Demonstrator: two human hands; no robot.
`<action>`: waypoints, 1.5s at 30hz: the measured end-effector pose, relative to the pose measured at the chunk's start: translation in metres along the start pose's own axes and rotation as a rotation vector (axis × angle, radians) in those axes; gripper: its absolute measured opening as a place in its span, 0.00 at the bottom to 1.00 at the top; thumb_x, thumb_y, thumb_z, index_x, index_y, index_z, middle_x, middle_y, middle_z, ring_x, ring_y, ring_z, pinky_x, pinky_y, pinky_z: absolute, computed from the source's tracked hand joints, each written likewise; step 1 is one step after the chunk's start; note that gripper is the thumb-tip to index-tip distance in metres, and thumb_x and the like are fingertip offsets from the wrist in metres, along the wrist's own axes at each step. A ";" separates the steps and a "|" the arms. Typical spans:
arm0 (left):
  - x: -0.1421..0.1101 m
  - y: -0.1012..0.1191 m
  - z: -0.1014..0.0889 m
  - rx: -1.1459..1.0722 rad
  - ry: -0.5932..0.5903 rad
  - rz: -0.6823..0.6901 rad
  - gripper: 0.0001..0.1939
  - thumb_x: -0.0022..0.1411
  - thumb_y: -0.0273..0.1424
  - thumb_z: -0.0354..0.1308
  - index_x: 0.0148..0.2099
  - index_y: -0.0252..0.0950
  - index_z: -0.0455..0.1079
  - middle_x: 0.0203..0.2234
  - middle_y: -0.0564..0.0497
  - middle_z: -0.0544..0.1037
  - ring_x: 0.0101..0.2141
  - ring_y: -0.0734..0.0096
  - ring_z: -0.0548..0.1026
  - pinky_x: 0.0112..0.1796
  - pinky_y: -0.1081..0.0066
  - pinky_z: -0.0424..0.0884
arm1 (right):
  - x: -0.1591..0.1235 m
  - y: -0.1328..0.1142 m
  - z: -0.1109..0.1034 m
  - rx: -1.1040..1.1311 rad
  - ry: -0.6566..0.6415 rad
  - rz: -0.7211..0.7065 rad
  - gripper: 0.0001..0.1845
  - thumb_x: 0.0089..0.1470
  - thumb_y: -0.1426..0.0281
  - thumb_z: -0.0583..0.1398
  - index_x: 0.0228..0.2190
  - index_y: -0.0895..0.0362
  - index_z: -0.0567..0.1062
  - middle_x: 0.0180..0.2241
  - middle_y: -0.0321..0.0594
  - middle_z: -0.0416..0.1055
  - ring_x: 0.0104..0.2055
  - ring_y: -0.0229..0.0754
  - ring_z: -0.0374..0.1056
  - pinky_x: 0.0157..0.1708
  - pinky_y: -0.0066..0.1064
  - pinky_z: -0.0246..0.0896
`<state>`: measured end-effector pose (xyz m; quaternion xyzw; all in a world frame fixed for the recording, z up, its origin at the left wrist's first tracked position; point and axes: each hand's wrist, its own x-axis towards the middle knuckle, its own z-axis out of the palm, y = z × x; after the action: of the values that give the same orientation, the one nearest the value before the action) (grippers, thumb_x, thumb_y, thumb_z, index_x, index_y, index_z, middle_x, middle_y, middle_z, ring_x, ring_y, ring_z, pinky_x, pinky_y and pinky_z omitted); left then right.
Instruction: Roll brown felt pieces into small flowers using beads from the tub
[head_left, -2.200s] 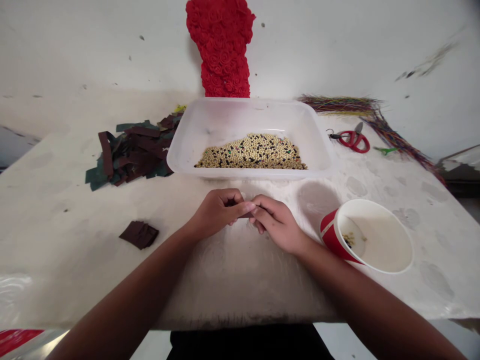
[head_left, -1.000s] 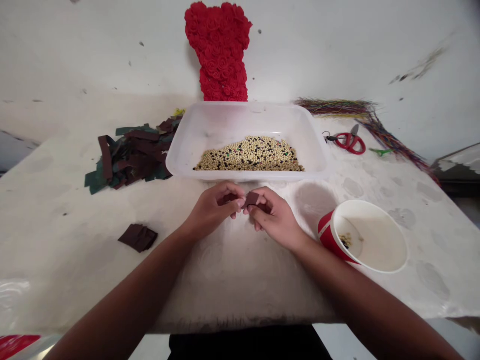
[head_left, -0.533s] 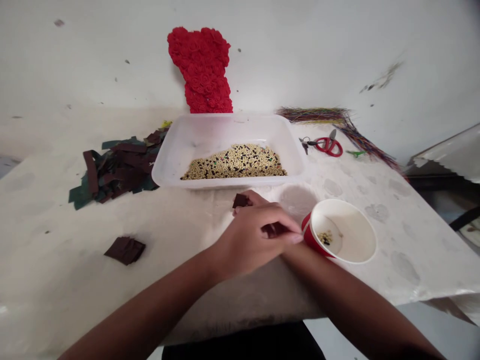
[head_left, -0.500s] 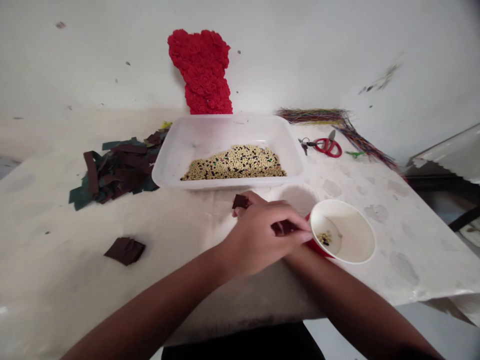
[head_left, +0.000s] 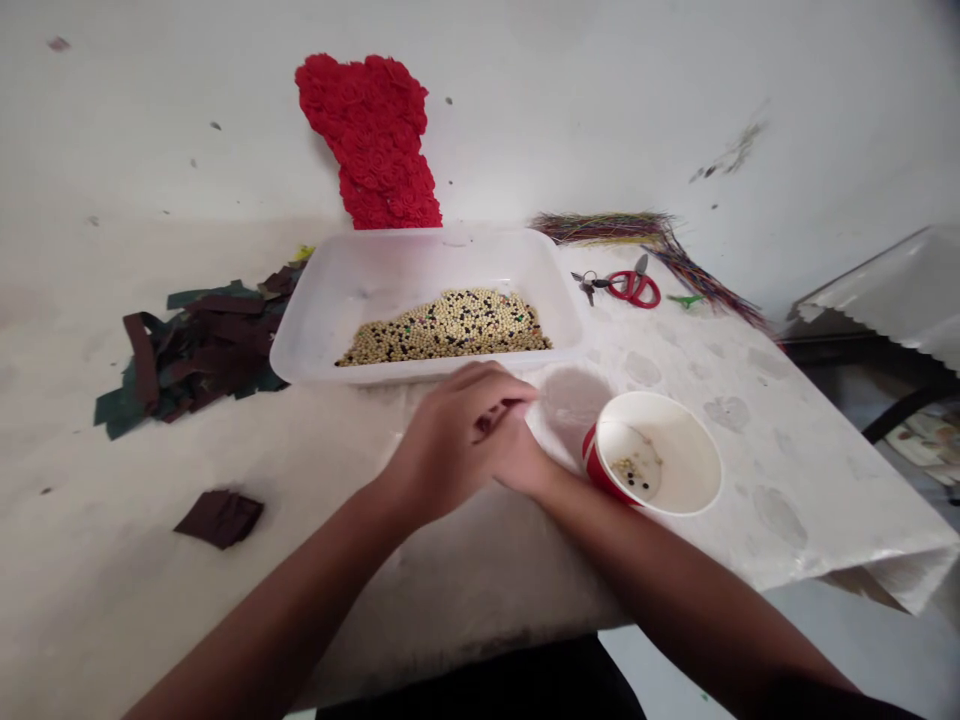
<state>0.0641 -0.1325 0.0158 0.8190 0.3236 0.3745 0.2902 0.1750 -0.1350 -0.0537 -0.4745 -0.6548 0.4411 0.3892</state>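
Observation:
My left hand (head_left: 450, 445) is curled, its fingers lying over my right hand (head_left: 521, 462) on the table just in front of the clear plastic tub (head_left: 315, 340) of small beads (head_left: 446, 325). A sliver of a dark brown strip (head_left: 493, 418) shows between the fingers of both hands. Most of my right hand is hidden under the left. A red paper cup (head_left: 652, 465) lying tilted, with a few beads inside, sits just right of my hands.
A heap of dark brown and green strips (head_left: 191, 350) lies at left, with a small brown stack (head_left: 219, 517) nearer me. A red rose-covered form (head_left: 371, 140) leans on the wall. Red scissors (head_left: 630, 287) and thin coloured stalks (head_left: 645, 235) lie at back right. The table edge runs close on the right.
My left hand pulled back from the cup's rim and now covers my right hand. The view has swung to the right.

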 end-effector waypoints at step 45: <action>-0.168 -0.068 -0.189 0.441 0.126 -0.961 0.16 0.57 0.45 0.60 0.39 0.38 0.74 0.33 0.51 0.79 0.34 0.65 0.74 0.33 0.71 0.67 | -0.008 0.005 0.011 0.036 -0.111 -0.012 0.09 0.59 0.65 0.56 0.30 0.56 0.71 0.21 0.31 0.64 0.21 0.34 0.60 0.23 0.27 0.55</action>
<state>-0.1940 -0.1717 -0.0007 0.5959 0.7502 0.1708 0.2301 0.1684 -0.1445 -0.0623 -0.4386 -0.6700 0.4761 0.3634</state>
